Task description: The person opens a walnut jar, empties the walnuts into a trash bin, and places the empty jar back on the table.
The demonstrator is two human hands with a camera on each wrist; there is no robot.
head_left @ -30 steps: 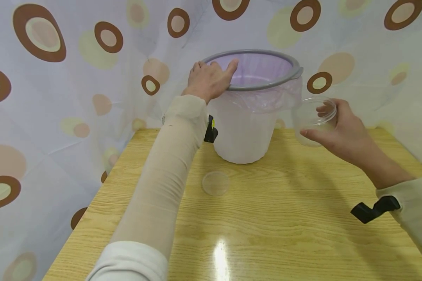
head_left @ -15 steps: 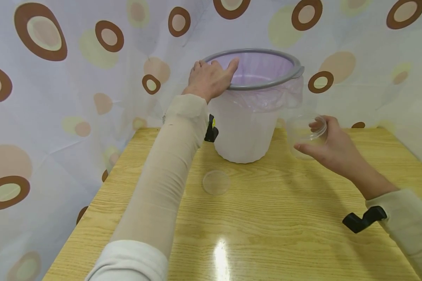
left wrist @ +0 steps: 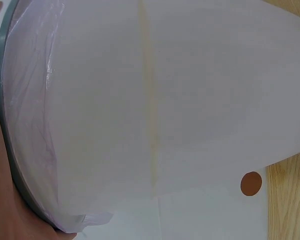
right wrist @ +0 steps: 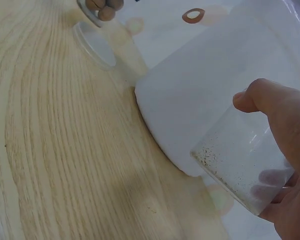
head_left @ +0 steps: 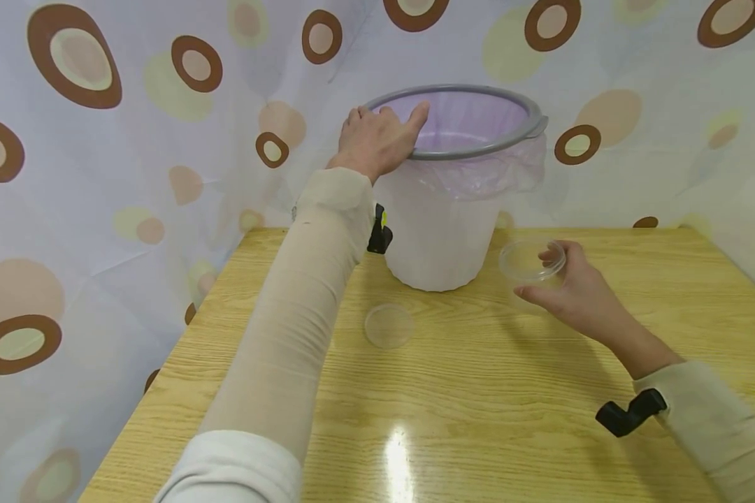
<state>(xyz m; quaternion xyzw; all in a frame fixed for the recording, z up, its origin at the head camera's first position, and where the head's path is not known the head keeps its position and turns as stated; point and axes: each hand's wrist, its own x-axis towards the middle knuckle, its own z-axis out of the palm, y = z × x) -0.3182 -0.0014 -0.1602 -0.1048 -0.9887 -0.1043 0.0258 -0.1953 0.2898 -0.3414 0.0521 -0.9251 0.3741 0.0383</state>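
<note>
A white trash can stands on the table, its pale purple liner folded over the grey rim. My left hand grips the rim's left side, the thumb raised over the opening. In the left wrist view that hand shows along the rim, its fingers mostly hidden. My right hand holds a clear plastic jar right of the can, just above the table, its mouth uncovered. Brown specks cling inside the jar near its base. A clear round lid lies in front of the can.
The wooden table reaches a patterned curtain at its back and sides. At the top of the right wrist view, brown rounded shapes show beside a grey edge; what they are I cannot tell.
My right hand has lowered the jar from beside the can's upper part to near the tabletop, moving slightly left and nearer. The left hand stays on the rim.
</note>
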